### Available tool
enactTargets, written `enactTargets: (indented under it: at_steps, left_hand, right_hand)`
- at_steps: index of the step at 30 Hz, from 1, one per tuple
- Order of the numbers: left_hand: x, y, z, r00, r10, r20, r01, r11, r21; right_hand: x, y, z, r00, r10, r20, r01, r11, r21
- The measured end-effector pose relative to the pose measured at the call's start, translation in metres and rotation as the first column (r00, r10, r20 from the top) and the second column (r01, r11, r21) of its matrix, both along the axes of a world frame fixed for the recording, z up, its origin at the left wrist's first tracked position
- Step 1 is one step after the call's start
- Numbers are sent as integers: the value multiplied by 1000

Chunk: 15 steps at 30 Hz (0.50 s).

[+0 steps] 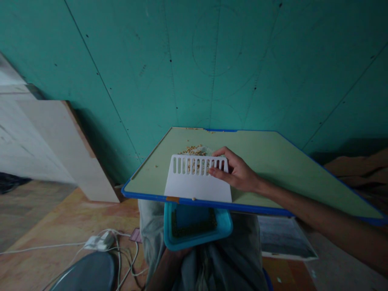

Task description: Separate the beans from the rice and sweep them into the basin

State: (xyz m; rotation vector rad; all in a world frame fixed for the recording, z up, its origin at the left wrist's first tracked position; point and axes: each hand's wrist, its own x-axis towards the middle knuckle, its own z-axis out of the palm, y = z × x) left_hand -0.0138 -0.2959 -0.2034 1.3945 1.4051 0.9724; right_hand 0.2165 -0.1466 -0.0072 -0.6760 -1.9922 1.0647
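My right hand (235,171) grips the upper right corner of a white plastic panel with a row of slots (197,186), thumb on its near face and fingers at the top edge. The panel leans on the pale green tabletop, its lower edge along the table's near side. Behind it lies a small heap of yellowish grains (195,150), partly seen through the slots. Below the table edge, my left hand (180,252) supports a blue plastic tray (198,241) from underneath, its fingers mostly hidden. Dark small bits line the tray's inside.
The table (263,157) has a blue rim and stands against a green wall (151,60). White cables and a power strip (101,241) lie on the floor at left, near a grey stool (86,273). A pale board (72,153) leans at the left.
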Motion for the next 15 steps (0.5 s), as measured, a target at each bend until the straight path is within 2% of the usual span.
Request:
enactTargets:
  at_steps: [8, 15]
  left_hand:
    - [1, -3, -11, 1000, 24, -1, -24, 1000, -9]
    - [-2, 7, -12, 1000, 23, -10, -23, 1000, 16]
  right_hand:
    - [0, -2, 2, 1000, 4, 4, -4, 1000, 10]
    - [0, -3, 3, 1000, -4, 7, 4, 1000, 27]
